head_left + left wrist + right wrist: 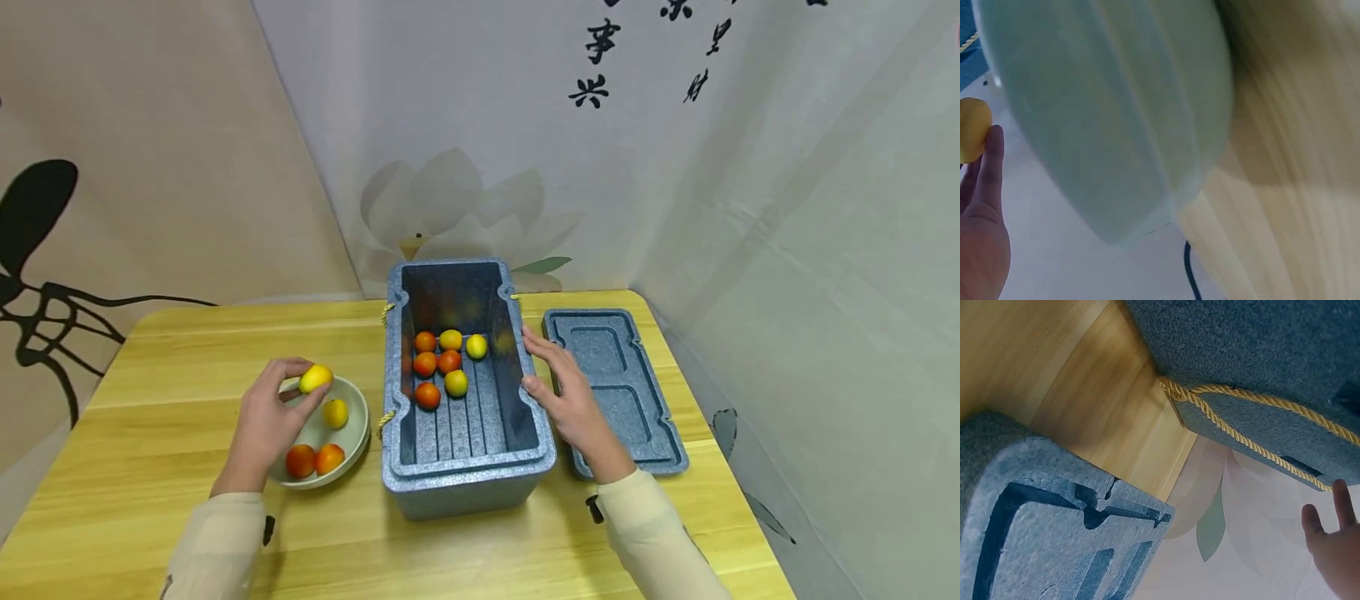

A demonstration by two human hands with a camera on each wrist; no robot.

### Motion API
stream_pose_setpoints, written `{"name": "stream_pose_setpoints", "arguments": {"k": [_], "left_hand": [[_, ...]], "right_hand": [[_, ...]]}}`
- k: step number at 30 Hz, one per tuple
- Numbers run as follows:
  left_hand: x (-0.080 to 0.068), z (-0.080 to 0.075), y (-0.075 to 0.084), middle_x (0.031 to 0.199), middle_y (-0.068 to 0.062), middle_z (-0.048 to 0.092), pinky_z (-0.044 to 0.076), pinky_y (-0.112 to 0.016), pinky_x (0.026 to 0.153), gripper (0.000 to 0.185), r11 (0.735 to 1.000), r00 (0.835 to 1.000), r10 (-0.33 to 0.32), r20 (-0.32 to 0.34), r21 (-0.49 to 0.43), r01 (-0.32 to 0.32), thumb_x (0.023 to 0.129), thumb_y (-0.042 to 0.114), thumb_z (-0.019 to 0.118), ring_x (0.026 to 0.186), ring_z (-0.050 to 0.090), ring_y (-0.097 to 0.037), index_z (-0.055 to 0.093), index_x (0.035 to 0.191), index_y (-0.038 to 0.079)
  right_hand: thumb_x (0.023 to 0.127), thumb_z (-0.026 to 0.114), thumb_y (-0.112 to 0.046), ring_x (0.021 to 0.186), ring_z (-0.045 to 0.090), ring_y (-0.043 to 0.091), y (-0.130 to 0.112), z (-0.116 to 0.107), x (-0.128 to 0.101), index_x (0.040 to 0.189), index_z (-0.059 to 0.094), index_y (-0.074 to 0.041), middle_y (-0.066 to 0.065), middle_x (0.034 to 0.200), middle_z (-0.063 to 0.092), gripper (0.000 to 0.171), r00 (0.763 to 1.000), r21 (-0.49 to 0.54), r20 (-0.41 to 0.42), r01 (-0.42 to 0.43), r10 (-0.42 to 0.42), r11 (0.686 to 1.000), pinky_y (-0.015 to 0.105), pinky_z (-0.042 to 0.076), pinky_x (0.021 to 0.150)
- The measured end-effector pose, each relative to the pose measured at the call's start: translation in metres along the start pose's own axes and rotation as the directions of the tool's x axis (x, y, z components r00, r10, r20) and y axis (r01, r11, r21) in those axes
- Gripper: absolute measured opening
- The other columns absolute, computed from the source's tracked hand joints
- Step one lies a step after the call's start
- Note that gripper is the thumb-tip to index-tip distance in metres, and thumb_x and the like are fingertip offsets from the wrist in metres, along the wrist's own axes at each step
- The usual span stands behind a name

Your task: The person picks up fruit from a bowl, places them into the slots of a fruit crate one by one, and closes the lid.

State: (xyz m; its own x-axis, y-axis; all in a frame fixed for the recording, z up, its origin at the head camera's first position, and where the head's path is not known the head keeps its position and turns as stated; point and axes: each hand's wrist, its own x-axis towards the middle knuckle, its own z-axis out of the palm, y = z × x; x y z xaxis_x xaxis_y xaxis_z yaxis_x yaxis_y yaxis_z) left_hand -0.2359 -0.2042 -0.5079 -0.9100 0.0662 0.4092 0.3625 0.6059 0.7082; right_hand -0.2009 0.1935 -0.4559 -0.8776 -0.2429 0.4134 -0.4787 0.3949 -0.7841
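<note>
Over the pale green bowl (362,429), my left hand (268,417) pinches a yellow fruit (317,378) between thumb and fingers. Inside the bowl lie another yellow fruit (335,413) and two orange-red fruits (301,461). The left wrist view shows the held fruit (974,130) at the fingertips, beside the bowl's outer wall (1116,125). Across from it, my right hand (572,400) rests with extended fingers on the right rim of a grey foam box (468,481). Several orange-red and yellow fruits (456,383) lie on the box's ribbed floor, mostly toward its far left.
The box's grey lid (618,392) lies on the wooden table (187,358), right of the box. Yellow rope handles (1235,394) hang along the box's sides. Behind the table hangs a printed cloth (465,125), with more cloth along the right side.
</note>
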Motion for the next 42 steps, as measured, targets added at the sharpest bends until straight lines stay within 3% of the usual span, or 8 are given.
{"name": "stream_pose_setpoints", "arguments": {"k": [6, 11, 14, 22, 32, 42], "left_hand": [[0.010, -0.002, 0.009, 0.119, -0.013, 0.057, 0.050, -0.010, 0.079, 0.034, 1.000, 1.000, 0.001, -0.017, -0.027, -0.001, 0.084, 0.003, 0.077, 0.106, 0.057, -0.028, 0.058, 0.112, -0.003], [0.023, -0.004, 0.020, 0.119, -0.013, 0.058, 0.049, -0.009, 0.079, 0.033, 0.998, 0.998, 0.021, -0.061, -0.054, -0.024, 0.083, 0.002, 0.078, 0.105, 0.058, -0.027, 0.058, 0.109, -0.004], [0.031, -0.007, 0.028, 0.119, -0.012, 0.059, 0.049, -0.010, 0.081, 0.034, 0.998, 0.997, 0.024, -0.080, -0.052, -0.029, 0.083, 0.005, 0.079, 0.107, 0.058, -0.028, 0.058, 0.109, -0.003], [0.053, -0.012, 0.053, 0.121, -0.010, 0.060, 0.052, -0.016, 0.084, 0.036, 0.997, 0.995, 0.049, -0.084, -0.063, -0.054, 0.083, 0.009, 0.080, 0.111, 0.057, -0.025, 0.060, 0.112, -0.001], [0.083, -0.004, 0.082, 0.120, -0.010, 0.060, 0.054, -0.021, 0.082, 0.039, 0.983, 0.984, 0.167, -0.069, -0.070, -0.172, 0.083, 0.007, 0.080, 0.107, 0.058, -0.024, 0.060, 0.115, -0.001], [0.103, 0.007, 0.102, 0.116, -0.013, 0.058, 0.056, -0.045, 0.082, 0.037, 0.965, 0.972, 0.235, -0.027, -0.110, -0.237, 0.084, 0.005, 0.078, 0.105, 0.059, -0.027, 0.058, 0.114, -0.004]], "right_hand": [[0.101, 0.057, -0.025, 0.139, 0.030, 0.028, 0.030, 0.005, -0.001, 0.146, 0.045, -0.007, 0.005, 0.155, 0.036, 0.050, 1.000, -0.005, -0.019, 0.021, -0.021, 1.000, 0.061, 0.021, 0.111], [0.100, 0.051, -0.049, 0.140, 0.029, 0.021, 0.036, 0.004, 0.000, 0.147, 0.046, -0.014, -0.006, 0.155, 0.035, 0.059, 0.999, -0.015, -0.022, 0.032, -0.032, 0.999, 0.058, 0.021, 0.113], [0.099, 0.048, -0.056, 0.140, 0.030, 0.020, 0.035, 0.003, 0.001, 0.147, 0.046, -0.015, -0.008, 0.155, 0.035, 0.063, 0.999, -0.024, -0.023, 0.034, -0.035, 0.999, 0.058, 0.021, 0.112], [0.099, 0.047, -0.057, 0.141, 0.030, 0.022, 0.034, 0.003, 0.001, 0.148, 0.046, -0.015, -0.007, 0.155, 0.035, 0.064, 0.999, -0.035, -0.018, 0.031, -0.032, 0.999, 0.059, 0.021, 0.112], [0.098, 0.047, -0.057, 0.140, 0.030, 0.023, 0.034, 0.004, 0.002, 0.148, 0.045, -0.014, -0.004, 0.155, 0.035, 0.066, 0.999, -0.025, -0.014, 0.036, -0.036, 0.999, 0.060, 0.022, 0.111], [0.099, 0.047, -0.057, 0.139, 0.031, 0.020, 0.035, 0.004, 0.000, 0.147, 0.046, -0.014, -0.006, 0.155, 0.035, 0.064, 1.000, -0.027, -0.015, 0.024, -0.024, 0.999, 0.059, 0.024, 0.111]]}}
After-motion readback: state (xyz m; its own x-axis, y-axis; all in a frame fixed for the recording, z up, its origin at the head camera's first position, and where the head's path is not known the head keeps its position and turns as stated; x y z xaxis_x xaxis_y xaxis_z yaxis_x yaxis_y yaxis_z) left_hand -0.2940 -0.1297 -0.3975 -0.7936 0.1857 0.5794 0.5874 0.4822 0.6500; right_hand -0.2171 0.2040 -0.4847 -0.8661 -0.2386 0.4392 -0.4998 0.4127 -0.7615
